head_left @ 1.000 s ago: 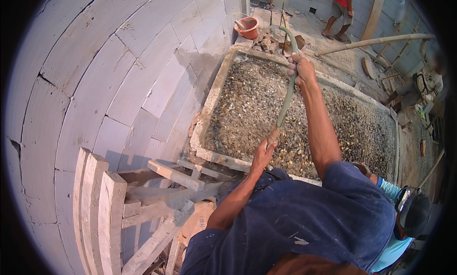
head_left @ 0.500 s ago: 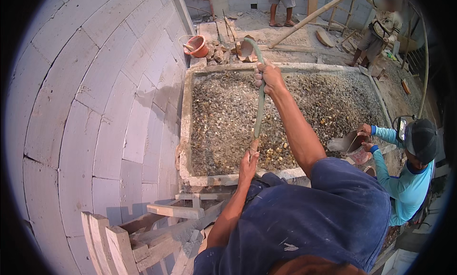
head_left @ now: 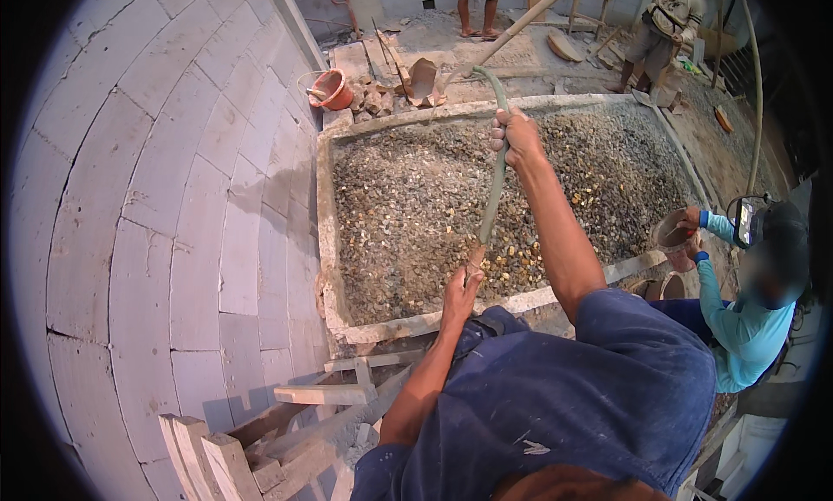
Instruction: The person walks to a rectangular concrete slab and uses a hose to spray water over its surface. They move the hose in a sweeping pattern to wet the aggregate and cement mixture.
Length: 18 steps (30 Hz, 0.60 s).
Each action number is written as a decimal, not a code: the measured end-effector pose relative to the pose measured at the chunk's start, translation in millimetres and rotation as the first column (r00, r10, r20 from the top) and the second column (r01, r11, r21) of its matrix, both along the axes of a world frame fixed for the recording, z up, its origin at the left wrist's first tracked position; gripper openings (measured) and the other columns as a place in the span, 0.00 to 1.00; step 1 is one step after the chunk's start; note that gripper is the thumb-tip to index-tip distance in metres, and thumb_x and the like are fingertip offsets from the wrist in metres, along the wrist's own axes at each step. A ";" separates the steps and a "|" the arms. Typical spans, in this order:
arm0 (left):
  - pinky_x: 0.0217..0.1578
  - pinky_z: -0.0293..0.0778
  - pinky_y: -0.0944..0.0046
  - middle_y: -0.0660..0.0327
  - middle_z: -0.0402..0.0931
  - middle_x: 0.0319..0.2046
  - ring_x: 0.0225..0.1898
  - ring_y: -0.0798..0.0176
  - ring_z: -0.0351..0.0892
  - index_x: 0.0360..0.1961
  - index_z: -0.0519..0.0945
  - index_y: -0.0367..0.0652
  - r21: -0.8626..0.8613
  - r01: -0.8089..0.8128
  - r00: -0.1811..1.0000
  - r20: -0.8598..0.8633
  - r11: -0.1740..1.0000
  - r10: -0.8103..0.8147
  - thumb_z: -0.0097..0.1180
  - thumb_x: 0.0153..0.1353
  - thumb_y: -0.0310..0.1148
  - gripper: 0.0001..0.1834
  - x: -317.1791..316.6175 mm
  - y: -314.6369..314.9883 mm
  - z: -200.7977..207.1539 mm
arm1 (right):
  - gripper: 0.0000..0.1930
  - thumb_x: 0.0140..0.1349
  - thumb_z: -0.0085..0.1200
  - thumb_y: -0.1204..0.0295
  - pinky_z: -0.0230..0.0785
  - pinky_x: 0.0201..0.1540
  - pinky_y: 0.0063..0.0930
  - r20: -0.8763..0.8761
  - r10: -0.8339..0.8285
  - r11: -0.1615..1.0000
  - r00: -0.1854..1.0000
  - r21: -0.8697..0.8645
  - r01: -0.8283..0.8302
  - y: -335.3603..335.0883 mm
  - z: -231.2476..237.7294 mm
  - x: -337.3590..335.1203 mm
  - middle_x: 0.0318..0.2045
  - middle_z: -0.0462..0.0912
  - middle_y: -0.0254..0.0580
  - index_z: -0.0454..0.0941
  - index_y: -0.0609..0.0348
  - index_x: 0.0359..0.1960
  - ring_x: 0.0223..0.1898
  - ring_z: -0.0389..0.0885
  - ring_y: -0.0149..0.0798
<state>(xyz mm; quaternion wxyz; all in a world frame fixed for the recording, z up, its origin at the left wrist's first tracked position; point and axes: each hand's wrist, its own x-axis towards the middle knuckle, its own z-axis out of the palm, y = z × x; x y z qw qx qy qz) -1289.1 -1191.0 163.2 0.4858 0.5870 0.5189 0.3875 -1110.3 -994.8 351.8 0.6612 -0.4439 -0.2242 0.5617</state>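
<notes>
"Pale block wall (head_left: 200, 197) fills the left of my remote feed. Where is the green hose (head_left: 493, 202)?"

"I see it held above a low-walled bed (head_left: 326, 232) of gravel (head_left: 399, 215), its top curving over to the left."

"And the grip?"

"Right hand (head_left: 519, 138) closed around the upper part, left hand (head_left: 460, 294) wrapped round the brownish lower end."

"What else do I have around it?"

"I make out a red bucket (head_left: 335, 93) just beyond the bed's far left corner, and wooden planks (head_left: 325, 394) by its near left corner. Off to the right, a co-worker (head_left: 746, 349) in turquoise holds a tilted bucket (head_left: 673, 230) beside the bed; farther back, another person (head_left: 675, 19) stands."
</notes>
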 end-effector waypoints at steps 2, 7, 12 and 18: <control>0.35 0.68 0.58 0.48 0.75 0.29 0.33 0.56 0.75 0.39 0.73 0.31 0.139 -0.083 0.997 0.011 0.987 0.082 0.55 0.56 0.53 0.29 12.1 -0.9 2.1 | 0.07 0.64 0.42 0.75 0.55 0.13 0.16 0.001 -0.008 1.000 1.000 -0.014 0.008 -4.2 2.1 10.1 0.22 0.65 0.33 0.64 0.60 0.42 0.16 0.60 0.23; 0.32 0.67 0.64 0.61 0.72 0.24 0.28 0.67 0.70 0.36 0.74 0.36 -0.036 0.080 0.997 -0.018 0.996 -0.081 0.61 0.53 0.38 0.17 23.5 2.8 14.5 | 0.05 0.64 0.42 0.75 0.55 0.12 0.16 0.023 -0.065 0.998 0.998 -0.002 0.065 -8.6 -0.3 35.3 0.21 0.65 0.33 0.64 0.60 0.39 0.16 0.60 0.23; 0.34 0.67 0.61 0.54 0.73 0.26 0.29 0.60 0.72 0.39 0.72 0.35 -0.009 0.150 0.983 -0.108 0.989 -0.150 0.59 0.53 0.36 0.17 36.7 6.9 14.7 | 0.04 0.64 0.42 0.75 0.55 0.12 0.16 0.002 -0.121 0.993 0.993 0.004 0.121 -15.0 -1.5 62.4 0.21 0.65 0.32 0.64 0.58 0.39 0.15 0.60 0.23; 0.36 0.67 0.56 0.47 0.74 0.31 0.33 0.47 0.74 0.42 0.70 0.36 0.048 0.215 0.962 -0.182 0.975 -0.203 0.56 0.55 0.36 0.18 52.8 10.0 -1.9 | 0.03 0.64 0.41 0.75 0.54 0.13 0.16 0.027 -0.191 0.982 0.981 0.008 0.191 -23.4 1.2 92.7 0.20 0.64 0.31 0.65 0.56 0.38 0.16 0.60 0.23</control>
